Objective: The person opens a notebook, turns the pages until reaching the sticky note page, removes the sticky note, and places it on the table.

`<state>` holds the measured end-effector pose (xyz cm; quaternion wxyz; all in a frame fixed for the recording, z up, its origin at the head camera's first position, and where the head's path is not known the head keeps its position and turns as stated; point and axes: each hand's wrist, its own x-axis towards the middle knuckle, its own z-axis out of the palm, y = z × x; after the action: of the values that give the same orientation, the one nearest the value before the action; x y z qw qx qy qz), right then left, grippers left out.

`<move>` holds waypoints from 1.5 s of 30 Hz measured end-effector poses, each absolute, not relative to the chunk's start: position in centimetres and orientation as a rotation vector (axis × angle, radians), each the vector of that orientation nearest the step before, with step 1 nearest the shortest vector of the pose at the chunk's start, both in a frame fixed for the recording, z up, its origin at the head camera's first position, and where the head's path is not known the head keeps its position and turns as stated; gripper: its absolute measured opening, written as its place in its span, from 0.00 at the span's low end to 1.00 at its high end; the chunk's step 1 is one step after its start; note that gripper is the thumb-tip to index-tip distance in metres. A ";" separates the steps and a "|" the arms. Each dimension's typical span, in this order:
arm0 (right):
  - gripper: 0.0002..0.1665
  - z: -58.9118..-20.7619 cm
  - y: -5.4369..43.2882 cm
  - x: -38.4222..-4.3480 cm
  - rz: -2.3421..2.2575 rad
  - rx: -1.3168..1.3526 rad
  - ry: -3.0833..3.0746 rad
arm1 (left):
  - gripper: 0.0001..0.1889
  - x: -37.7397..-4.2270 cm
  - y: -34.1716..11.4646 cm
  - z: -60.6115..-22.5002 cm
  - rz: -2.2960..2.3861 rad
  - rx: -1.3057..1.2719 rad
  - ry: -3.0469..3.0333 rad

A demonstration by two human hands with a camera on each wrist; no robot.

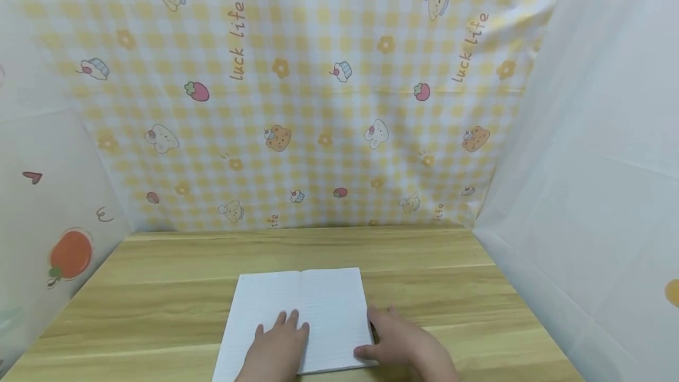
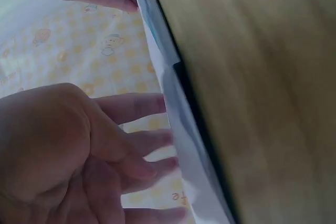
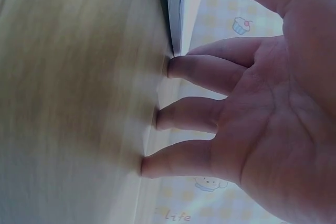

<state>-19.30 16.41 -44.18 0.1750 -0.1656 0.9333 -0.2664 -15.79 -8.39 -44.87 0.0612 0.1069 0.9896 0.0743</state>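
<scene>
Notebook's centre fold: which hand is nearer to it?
Left: the left hand rests on the notebook at the fold; the right hand is farther off, at the notebook's right edge.

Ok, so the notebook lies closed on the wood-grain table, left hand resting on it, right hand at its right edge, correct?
Not closed: the head view shows the notebook lying open on the wood-grain table. The rest stands: left hand resting on it, right hand at its right edge.

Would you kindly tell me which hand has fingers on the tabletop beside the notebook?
The right hand, whose fingers touch the tabletop beside the notebook; the left hand lies on the open pages instead.
</scene>
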 end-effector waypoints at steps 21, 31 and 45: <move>0.35 -44.6 14.7 -19.5 -0.536 -0.665 2.861 | 0.48 -15.9 -8.3 -44.9 0.475 0.214 2.844; 0.37 -44.4 15.9 -20.0 -0.756 -0.565 2.732 | 0.35 -16.1 -9.4 -44.6 0.441 0.404 2.865; 0.40 -44.1 15.9 -19.9 -0.691 -0.518 2.728 | 0.07 -15.3 -8.4 -42.1 -0.358 0.714 3.318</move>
<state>-19.93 15.90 -44.10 0.1393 -0.1794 0.9440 -0.2392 -15.30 -8.42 -42.08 -0.1353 0.2073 0.9633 -0.1039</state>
